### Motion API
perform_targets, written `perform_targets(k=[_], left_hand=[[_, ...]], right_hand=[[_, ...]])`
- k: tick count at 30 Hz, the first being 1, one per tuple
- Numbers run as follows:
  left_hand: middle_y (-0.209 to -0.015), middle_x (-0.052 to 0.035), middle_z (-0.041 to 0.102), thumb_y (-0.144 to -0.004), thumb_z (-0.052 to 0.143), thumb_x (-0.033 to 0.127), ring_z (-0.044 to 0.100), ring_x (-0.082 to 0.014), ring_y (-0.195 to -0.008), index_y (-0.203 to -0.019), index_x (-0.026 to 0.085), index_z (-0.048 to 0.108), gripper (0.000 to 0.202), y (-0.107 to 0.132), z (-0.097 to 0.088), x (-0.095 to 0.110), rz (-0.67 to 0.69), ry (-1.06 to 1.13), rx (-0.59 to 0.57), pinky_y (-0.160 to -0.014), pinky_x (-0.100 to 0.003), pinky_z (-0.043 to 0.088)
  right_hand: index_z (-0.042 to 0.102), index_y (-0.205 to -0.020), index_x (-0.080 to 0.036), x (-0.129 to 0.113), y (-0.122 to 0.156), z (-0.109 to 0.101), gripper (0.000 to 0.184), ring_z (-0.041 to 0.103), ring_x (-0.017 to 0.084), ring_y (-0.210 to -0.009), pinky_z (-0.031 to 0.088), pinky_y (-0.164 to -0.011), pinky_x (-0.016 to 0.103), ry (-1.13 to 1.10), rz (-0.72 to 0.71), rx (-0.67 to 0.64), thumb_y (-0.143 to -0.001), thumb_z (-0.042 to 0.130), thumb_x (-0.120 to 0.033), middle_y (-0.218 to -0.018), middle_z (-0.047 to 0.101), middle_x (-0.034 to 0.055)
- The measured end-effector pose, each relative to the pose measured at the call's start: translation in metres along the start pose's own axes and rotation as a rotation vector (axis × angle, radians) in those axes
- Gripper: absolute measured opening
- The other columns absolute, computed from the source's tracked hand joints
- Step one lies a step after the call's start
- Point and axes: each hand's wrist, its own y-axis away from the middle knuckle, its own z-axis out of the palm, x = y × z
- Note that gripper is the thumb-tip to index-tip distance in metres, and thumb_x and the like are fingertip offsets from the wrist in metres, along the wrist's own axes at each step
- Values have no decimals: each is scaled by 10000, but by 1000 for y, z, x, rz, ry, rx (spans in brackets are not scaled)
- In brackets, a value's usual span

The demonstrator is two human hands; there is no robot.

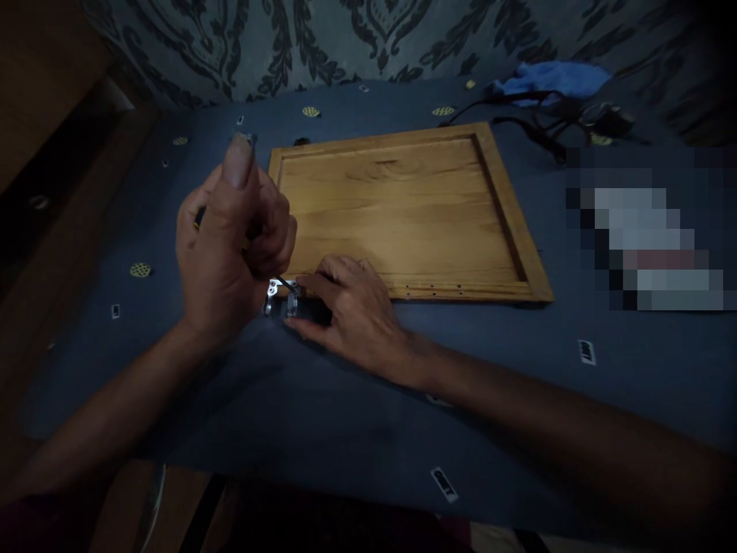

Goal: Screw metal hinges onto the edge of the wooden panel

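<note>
My left hand is closed in a fist around a screwdriver. Its dark shaft slants down to the right, and bits of a black and yellow handle show between the fingers. The tip meets a silver metal hinge at the near left edge of a framed wooden panel. Thumb and forefinger of my right hand pinch the hinge from the right, while the other fingers rest against the panel. The handle is mostly hidden by my left hand.
The panel lies on a dark blue patterned cloth. Small holes dot its near rim at right. Black straps and a blue cloth lie at the back right. A blurred-out patch covers the right side. A patterned curtain hangs behind.
</note>
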Motion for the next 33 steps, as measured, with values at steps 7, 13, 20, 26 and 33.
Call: perform_targets(k=[7,13,20,26,33], left_hand=[[-414,74,187,-835,838,582,141,-36,-313,-483,205,438,652,-3,-3,-1,-1,7,-81,-297,-243,77],[-439,83,299,-794,900,526,222,-55,-342,-575,210,516,543,-3,-5,-4,23,9,-28,-305,-263,120],[-684,-15,514,-1013,666,528,459,-143,-639,-693,194,619,465,-2,-18,6,220,-564,-81,-586,-308,346],[-550,26,480,-916,776,452,344,-94,-500,-631,187,628,416,-16,-33,37,120,-791,-421,-466,-252,232],[-444,29,524,-722,899,97,365,-78,-422,-498,179,645,349,-27,-32,41,-51,-789,-327,-387,-221,146]], right_hand=[[753,-1185,-115,1,0,-2,499,576,286,-990,412,-838,414,-9,-3,-24,-970,716,-564,-1063,667,121],[759,-1180,-135,1,0,0,503,582,274,-964,415,-828,402,-3,-3,5,-954,729,-583,-1084,678,120],[734,-1263,-124,2,1,-1,514,610,303,-1062,442,-895,428,-51,-11,10,-952,753,-533,-1168,702,141],[744,-1206,-129,1,0,-2,464,592,297,-1023,448,-885,432,-38,2,-5,-959,742,-522,-1116,685,137],[748,-1183,-116,0,0,-1,488,601,297,-1032,444,-883,429,-25,4,-14,-955,746,-547,-1088,675,128]])
